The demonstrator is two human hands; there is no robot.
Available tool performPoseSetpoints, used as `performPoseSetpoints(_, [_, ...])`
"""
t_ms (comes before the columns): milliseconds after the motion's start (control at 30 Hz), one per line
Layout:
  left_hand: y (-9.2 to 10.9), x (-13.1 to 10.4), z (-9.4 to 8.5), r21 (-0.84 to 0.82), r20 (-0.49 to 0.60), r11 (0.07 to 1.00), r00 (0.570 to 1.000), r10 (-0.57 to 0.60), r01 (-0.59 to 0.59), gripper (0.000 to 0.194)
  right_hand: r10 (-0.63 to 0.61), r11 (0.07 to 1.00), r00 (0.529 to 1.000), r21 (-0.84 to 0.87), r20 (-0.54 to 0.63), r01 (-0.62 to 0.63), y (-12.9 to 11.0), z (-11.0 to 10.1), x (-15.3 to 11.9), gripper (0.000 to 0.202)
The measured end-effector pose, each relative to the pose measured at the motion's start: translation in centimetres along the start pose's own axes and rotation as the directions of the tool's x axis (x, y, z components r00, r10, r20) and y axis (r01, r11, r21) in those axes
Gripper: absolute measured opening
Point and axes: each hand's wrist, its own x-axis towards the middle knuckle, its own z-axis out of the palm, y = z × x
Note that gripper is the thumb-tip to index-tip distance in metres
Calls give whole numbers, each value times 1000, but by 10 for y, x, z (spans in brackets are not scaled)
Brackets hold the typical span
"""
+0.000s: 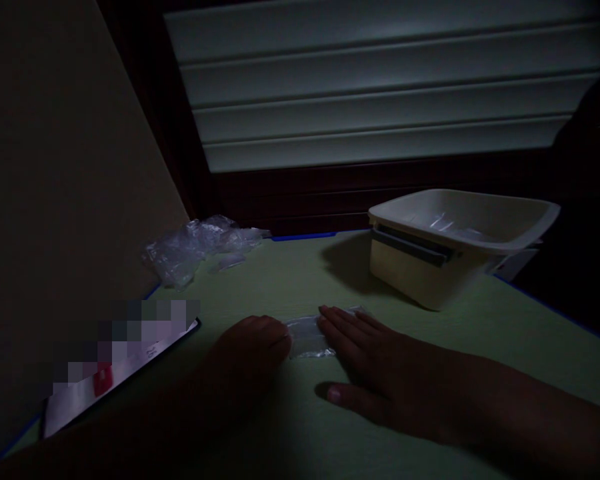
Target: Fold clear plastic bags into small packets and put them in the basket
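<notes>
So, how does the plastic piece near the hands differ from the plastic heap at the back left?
The plastic piece lies fairly flat; the plastic heap is crumpled. The piece is smaller, the heap wider. The right hand lies over the piece, while no hand touches the heap. Both are see-through, shiny and on the green table.
</notes>
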Motion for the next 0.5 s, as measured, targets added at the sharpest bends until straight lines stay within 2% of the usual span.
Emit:
performPoseSetpoints(233, [-1,1,0,13,21,1000,1000,21,-21,15,14,997,996,79,91,-22,6,-9,-4,81])
performPoseSetpoints(500, [0,0,-5,6,32,1000,999,8,-8,19,12,997,998,72,-61,-8,17,1,-1,77])
